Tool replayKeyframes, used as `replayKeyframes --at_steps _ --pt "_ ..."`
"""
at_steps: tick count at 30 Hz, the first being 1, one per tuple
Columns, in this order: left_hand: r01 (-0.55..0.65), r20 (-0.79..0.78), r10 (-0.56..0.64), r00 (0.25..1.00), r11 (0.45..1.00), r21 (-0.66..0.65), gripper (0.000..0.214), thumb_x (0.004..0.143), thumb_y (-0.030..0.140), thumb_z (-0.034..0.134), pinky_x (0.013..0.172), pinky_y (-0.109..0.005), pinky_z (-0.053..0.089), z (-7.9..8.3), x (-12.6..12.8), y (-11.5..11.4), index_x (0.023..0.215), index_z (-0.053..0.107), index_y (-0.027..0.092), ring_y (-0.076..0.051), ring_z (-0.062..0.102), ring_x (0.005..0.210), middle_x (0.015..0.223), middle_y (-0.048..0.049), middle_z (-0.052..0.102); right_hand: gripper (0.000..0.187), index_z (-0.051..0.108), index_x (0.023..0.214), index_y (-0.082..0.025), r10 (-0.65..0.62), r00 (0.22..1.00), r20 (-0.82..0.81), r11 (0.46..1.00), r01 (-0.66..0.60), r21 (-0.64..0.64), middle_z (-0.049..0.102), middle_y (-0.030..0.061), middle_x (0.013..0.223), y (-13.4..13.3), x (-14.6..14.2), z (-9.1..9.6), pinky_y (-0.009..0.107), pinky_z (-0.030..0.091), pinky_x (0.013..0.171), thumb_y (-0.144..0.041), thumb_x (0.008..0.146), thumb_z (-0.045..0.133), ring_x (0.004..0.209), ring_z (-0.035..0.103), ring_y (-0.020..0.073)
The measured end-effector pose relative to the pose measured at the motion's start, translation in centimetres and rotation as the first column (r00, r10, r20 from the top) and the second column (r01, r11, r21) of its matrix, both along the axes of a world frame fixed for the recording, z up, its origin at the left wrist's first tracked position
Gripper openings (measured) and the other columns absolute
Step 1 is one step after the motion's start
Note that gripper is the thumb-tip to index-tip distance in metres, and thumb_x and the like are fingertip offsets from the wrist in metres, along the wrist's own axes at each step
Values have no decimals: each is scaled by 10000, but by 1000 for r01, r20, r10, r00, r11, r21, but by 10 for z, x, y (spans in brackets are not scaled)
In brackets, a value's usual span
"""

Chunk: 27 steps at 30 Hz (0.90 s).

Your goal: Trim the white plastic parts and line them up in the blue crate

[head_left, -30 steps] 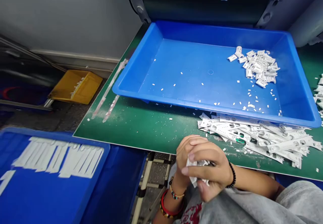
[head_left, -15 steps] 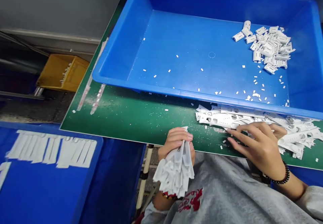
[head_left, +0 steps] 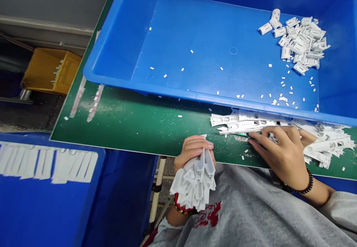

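My left hand is closed round a bundle of white plastic strips that fans out downward over my lap, just off the green mat's front edge. My right hand lies on a heap of white perforated plastic strips on the green mat; its fingers are spread and curled over the strips, touching them. The heap runs partly under the rim of a big blue tray. In the tray's far right corner sits a pile of small white clips, with tiny white chips scattered around.
A lower blue bin at the left holds a row of white strips. A yellow box stands on the floor beyond the mat's left edge. White strips lie along the mat's left border. A metal table leg shows below.
My hands separated: the right one left the bundle and reached to the strip heap on the mat. The left keeps the bundle, now hanging downward. The view has shifted right and downward.
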<state>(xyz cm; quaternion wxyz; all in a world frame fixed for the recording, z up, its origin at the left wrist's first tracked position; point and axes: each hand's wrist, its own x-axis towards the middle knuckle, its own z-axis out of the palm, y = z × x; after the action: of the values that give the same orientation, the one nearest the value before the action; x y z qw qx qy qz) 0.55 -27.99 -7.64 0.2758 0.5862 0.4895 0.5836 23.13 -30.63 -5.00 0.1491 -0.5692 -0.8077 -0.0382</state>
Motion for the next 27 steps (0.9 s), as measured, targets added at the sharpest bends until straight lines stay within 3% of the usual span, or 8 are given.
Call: replayKeyframes --at_steps 3,8,13,17,21,27 --pt "32 -17 -29 999 984 173 224 855 195 683 739 -388 580 -2 1 3 976 507 263 -131 669 625 791 61 706 220 678 1158 -256 -17 1000 -15 999 17 -29 641 68 983 -1 -3 -3 369 384 750 -226 945 630 841 488 225" --pt "27 14 -29 999 992 123 237 866 199 657 728 -457 571 -2 2 0 1026 518 304 -179 662 627 781 31 694 216 683 1155 -295 -65 998 -7 998 65 -10 647 58 981 -1 -7 -8 384 361 767 -247 951 627 846 505 221" --pt "10 16 -12 1000 995 95 238 877 251 645 714 -502 557 -1 3 -2 1050 513 349 -210 641 608 761 14 694 156 684 1103 -261 -77 997 -9 997 77 -8 649 66 962 4 -11 -5 384 342 758 -267 961 620 839 495 223" --pt "20 26 -23 999 993 116 236 875 201 646 699 -440 561 -1 0 -1 1037 513 310 -177 659 631 787 28 697 122 667 1073 -234 -20 1000 -10 1000 20 22 650 62 932 9 -13 -1 388 327 754 -260 962 623 835 502 221" --pt "42 -45 -32 998 973 228 324 808 189 735 594 -331 561 -7 -10 -1 1037 527 286 -126 670 587 820 78 723 118 642 1052 -216 49 997 -57 998 -46 44 639 63 917 12 -15 1 390 351 735 -242 937 638 835 513 229" --pt "81 -106 -75 991 996 49 165 875 208 671 606 -325 562 -5 -20 -8 1021 621 267 -147 707 682 888 21 747 57 626 956 -224 104 981 -164 995 -101 24 612 51 881 13 -15 4 372 385 720 -194 918 655 820 515 216"
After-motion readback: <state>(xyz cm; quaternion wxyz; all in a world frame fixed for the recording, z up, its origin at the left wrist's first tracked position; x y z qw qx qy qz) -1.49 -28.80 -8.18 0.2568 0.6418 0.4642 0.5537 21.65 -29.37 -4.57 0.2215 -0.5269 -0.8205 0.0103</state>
